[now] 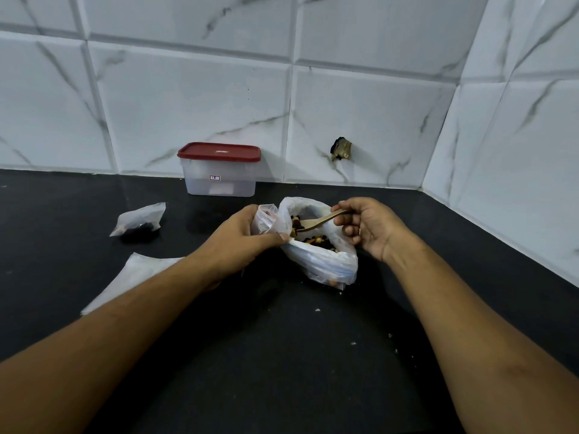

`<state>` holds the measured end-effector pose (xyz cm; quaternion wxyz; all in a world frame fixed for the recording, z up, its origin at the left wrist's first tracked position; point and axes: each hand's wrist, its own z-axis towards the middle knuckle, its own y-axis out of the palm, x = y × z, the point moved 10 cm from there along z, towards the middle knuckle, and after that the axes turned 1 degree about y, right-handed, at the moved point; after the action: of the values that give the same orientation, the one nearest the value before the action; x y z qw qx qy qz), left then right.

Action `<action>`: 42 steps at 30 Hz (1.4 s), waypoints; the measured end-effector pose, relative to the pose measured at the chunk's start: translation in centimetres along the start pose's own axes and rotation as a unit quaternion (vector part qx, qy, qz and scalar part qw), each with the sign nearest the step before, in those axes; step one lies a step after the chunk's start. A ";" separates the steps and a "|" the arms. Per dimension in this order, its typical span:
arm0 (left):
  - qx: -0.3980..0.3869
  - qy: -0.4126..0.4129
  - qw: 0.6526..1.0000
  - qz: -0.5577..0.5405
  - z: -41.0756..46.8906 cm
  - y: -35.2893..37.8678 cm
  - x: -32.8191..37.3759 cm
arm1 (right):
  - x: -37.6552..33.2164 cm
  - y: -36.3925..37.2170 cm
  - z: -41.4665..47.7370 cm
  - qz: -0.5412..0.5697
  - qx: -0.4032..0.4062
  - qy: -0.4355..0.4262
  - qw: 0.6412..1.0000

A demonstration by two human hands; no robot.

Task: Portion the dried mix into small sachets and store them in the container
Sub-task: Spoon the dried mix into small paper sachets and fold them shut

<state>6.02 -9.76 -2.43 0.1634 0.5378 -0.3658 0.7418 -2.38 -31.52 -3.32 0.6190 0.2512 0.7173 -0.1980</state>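
Note:
A large clear plastic bag (322, 264) of dried mix lies open on the black counter (282, 355). My left hand (244, 239) pinches a small clear sachet (266, 219) and the near rim of the bag. My right hand (366, 227) grips a wooden spoon (316, 223) whose bowl dips into the mix inside the bag. A filled sachet (139, 220) lies to the left. The clear container (219, 178) with a red lid stands shut against the wall.
Empty sachets (131, 274) lie flat on the counter under my left forearm. A tiled wall runs along the back and right, with a broken hole (341, 148) in one tile. A few crumbs (354, 343) dot the counter.

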 end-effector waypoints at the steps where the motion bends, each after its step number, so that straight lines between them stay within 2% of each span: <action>1: 0.002 0.000 1.000 0.001 0.0 0.0 0.0 | 0.0 -0.1 0.0 0.008 0.001 0.004 1.000; 9: 0.011 0.006 1.000 0.001 -0.1 -0.2 0.1 | -0.2 -1.0 -0.1 0.066 0.031 0.005 0.997; 18: 0.040 0.020 0.999 0.030 -0.3 -0.8 0.5 | -3.1 -0.2 -1.5 0.084 0.018 -0.066 0.994; 23: 0.050 0.025 0.997 0.047 -0.4 -0.9 0.6 | -4.3 2.0 -2.8 0.052 -0.023 -0.102 0.993; 28: 0.052 0.020 0.996 0.069 -0.3 -0.9 0.7 | -5.1 4.2 -4.1 -0.042 -0.047 -0.160 0.985; 33: 0.047 0.022 0.998 0.046 -0.2 -0.9 0.5 | -4.9 7.4 -5.4 -0.142 -0.146 -0.195 0.960; 35: 0.050 0.025 0.998 0.037 -0.2 -0.9 0.5 | -5.1 7.9 -5.7 -0.139 -0.167 -0.202 0.955; 42: 0.052 0.019 0.998 0.024 -0.1 -1.0 0.4 | -5.6 6.5 -5.1 -0.078 -0.136 -0.201 0.967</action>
<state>6.39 -9.06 -1.69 0.1243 0.5226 -0.3368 0.7733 -1.89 -23.97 3.19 0.7617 0.0623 0.6155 -0.1927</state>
